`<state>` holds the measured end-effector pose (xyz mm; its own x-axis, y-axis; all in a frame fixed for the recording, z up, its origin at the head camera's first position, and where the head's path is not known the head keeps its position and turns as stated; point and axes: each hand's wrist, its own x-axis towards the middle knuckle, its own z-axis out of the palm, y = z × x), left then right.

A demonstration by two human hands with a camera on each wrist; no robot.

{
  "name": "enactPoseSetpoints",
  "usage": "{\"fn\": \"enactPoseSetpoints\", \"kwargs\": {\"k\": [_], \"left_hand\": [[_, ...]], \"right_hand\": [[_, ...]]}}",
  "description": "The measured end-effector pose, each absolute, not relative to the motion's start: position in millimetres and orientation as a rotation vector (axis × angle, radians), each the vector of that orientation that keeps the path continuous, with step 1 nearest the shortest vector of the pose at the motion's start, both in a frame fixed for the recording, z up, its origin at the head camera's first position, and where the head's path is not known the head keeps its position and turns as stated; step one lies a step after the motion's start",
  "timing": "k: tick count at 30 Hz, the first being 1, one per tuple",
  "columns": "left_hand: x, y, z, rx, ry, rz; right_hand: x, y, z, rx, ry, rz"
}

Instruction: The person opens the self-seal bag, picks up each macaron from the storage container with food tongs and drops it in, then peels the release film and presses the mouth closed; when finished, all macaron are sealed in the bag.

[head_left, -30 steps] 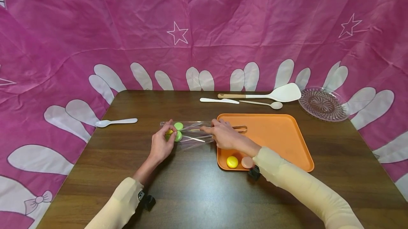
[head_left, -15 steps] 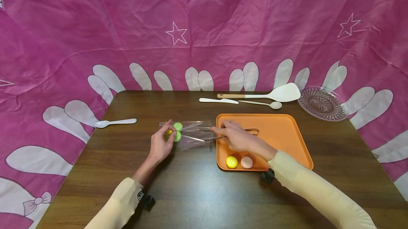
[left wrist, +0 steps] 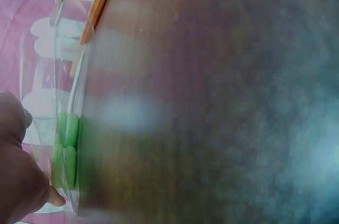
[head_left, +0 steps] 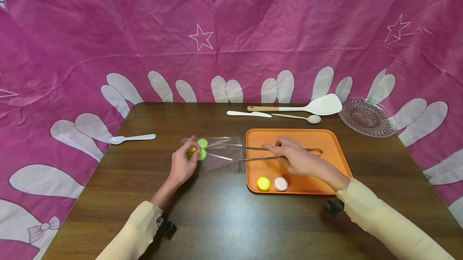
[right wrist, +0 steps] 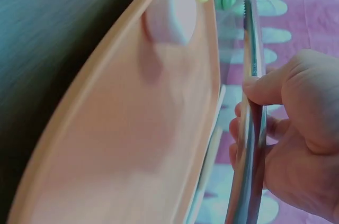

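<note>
Several macarons lie inside a clear plastic bag (head_left: 218, 163) left of the tray: green macarons (head_left: 202, 143) and a yellow macaron (head_left: 191, 150) partly behind fingers. My left hand (head_left: 185, 163) pinches the bag's left end beside them. In the left wrist view the green macarons (left wrist: 71, 167) stand out through the film. My right hand (head_left: 299, 158) grips metal tongs (head_left: 258, 158) over the orange tray (head_left: 318, 139). Their arms are spread, nothing between them, and the tips overlap the bag's right end. The right wrist view shows thumb and fingers around the tongs (right wrist: 247, 155).
On the tray's near left corner sit a yellow macaron (head_left: 263, 184) and a pale pink macaron (head_left: 280, 184). Behind lie a white knife (head_left: 249, 114), a spatula (head_left: 325, 105) and a wooden spoon (head_left: 313, 119). A glass plate (head_left: 367, 117) stands back right, a white spoon (head_left: 132, 138) left.
My right hand has moved right, drawing the tongs back out of the bag until only their tips overlap its right end. The left hand has stayed in place at the bag.
</note>
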<state>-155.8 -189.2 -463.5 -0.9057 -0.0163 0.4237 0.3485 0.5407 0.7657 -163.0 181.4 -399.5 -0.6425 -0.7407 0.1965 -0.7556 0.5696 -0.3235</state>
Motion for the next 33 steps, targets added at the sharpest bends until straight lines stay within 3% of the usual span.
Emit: {"fn": "enactPoseSetpoints", "kwargs": {"k": [20, 33], "left_hand": [[-155.6, -186.6, -460.2, -0.269, -2.403, -1.321], [-154.7, -187.3, -461.3, -0.272, -2.401, -1.309]], "right_hand": [[-117.7, 291.7, -405.5, 1.216, -2.624, 0.595], [-95.6, 321.7, -417.0, 1.162, -2.674, 0.524]]}}
